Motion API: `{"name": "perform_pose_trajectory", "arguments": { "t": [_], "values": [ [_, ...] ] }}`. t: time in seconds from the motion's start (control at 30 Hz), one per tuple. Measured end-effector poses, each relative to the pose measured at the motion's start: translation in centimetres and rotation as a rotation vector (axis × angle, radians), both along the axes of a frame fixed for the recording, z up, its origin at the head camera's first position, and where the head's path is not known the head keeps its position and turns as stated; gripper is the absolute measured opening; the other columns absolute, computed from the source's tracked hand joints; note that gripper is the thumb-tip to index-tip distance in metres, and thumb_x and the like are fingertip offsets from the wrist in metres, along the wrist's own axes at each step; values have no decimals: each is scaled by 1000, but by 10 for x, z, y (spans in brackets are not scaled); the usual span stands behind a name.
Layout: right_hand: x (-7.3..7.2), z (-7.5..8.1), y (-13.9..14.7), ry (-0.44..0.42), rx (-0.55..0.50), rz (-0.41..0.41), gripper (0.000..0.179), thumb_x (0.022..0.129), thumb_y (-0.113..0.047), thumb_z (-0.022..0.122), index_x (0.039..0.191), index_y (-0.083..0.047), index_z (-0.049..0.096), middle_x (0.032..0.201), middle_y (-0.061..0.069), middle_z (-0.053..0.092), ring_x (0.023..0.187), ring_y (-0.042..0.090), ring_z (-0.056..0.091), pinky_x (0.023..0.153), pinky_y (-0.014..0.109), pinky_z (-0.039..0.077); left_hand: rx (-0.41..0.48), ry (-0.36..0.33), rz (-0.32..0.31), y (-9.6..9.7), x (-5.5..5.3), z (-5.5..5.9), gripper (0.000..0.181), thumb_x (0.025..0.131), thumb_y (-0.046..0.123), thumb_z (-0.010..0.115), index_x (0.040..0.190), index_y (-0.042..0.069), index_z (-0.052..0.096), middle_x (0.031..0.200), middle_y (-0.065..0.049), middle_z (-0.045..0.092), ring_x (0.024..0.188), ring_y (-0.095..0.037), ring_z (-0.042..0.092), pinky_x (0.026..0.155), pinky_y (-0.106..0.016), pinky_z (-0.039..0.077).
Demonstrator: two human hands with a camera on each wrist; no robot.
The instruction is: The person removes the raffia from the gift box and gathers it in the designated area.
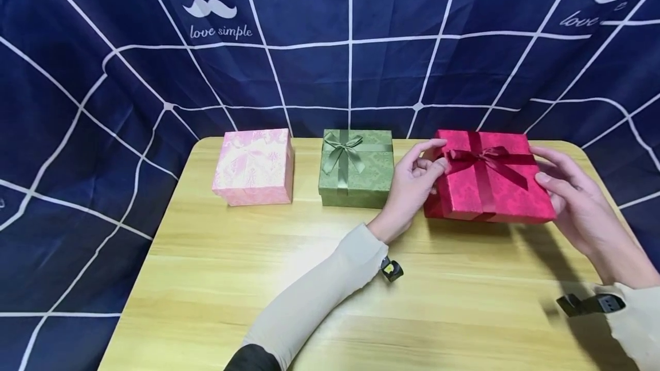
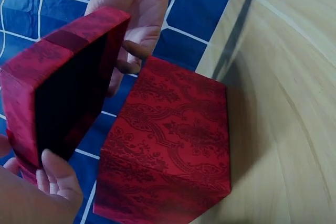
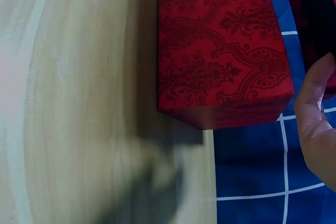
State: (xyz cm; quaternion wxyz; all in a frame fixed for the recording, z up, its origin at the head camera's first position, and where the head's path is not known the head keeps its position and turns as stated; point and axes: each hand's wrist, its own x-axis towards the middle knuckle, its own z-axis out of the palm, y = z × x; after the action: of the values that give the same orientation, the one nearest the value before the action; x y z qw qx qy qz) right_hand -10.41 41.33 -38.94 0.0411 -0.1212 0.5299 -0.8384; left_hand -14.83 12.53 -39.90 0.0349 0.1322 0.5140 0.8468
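Both hands hold the red gift box lid (image 1: 497, 188), which carries a dark red ribbon and bow (image 1: 487, 156). My left hand (image 1: 409, 190) pinches its left edge between thumb and fingers. At the right edge, my right hand (image 1: 580, 210) grips it the same way. In the left wrist view the lid (image 2: 29, 72) is raised off the red patterned box base (image 2: 168, 124), its dark inside showing. The base (image 3: 223, 40) stands on the table, its opening hidden; in the head view the lid covers most of it.
A green gift box (image 1: 371, 173) with a green bow stands left of the red one. Farther left is a pink gift box (image 1: 252, 168). All stand near the back edge of the wooden table (image 1: 232, 279), before a dark blue cloth (image 1: 309, 73) with white lines.
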Motion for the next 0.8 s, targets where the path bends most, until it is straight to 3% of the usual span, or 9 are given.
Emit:
{"name": "perform_pose_trajectory", "arguments": {
  "t": [0.23,0.5,0.63,0.73,0.8],
  "values": [
    [10,-4,7,21,-37,5,56,111,15,24,163,4,41,138,17,65,105,29,78,78,36,65,-1,-5,-5,2,5,-2,34,105,3,71,139,3,71,86,3,61,70,-7,56,62,-24,51],
    [13,-5,4,46,34,-29,56,110,17,27,163,6,39,143,15,61,118,22,73,87,32,62,-52,-71,-22,-9,13,1,45,104,6,75,148,14,69,84,4,61,65,-9,57,60,-23,51],
    [14,-7,2,33,-25,-44,60,109,19,29,166,2,36,137,15,64,117,21,71,88,29,62,-55,-156,-37,-11,14,4,48,102,6,76,148,2,65,83,5,64,66,-8,58,62,-22,51],
    [14,-8,2,18,-85,-36,61,108,20,29,166,1,37,134,16,68,116,22,71,88,29,61,-70,-218,-56,-12,14,6,39,102,7,77,137,-8,68,82,4,69,66,-7,59,63,-22,52],
    [15,-9,3,7,-101,-21,59,109,20,28,164,4,41,139,17,68,122,22,70,93,30,60,-86,-241,-66,-13,14,6,32,102,8,78,128,-9,72,81,4,71,66,-8,60,63,-22,52]
  ]
}}
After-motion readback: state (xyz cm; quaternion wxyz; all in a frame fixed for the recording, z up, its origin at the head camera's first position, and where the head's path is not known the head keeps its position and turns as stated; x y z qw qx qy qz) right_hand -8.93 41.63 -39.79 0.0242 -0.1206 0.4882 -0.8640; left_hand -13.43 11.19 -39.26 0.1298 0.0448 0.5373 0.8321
